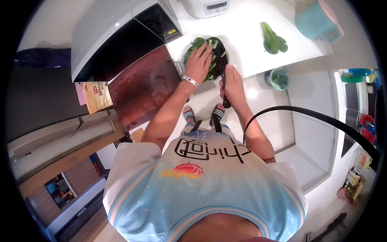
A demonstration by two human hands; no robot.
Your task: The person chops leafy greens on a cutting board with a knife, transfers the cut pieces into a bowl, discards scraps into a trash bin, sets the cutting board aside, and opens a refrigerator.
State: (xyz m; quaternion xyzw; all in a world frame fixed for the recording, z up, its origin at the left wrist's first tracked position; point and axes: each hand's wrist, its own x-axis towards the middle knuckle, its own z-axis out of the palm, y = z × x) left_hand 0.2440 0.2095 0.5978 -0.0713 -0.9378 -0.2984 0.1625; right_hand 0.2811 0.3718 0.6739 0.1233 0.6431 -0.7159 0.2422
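Observation:
My right hand (232,86) is wrapped round the black handle of a knife (220,60). Bits of cut green stem cling to its broad dark blade, which is over a bowl (185,51) of chopped leafy greens (198,42). Reaching in from the left, my left hand (198,60) lies over the greens beside the blade, its fingers spread and partly on the leaves. Whether it grips any leaf cannot be made out. A whole leafy green (273,40) rests apart on the white counter (246,48).
Left of the bowl is a reddish-brown board (145,84) below a microwave (125,44). A white appliance (207,8) stands behind. At the right are a turquoise pitcher (316,22) and, lower down, a lined bin (277,78). A black cable (306,109) arches at the right.

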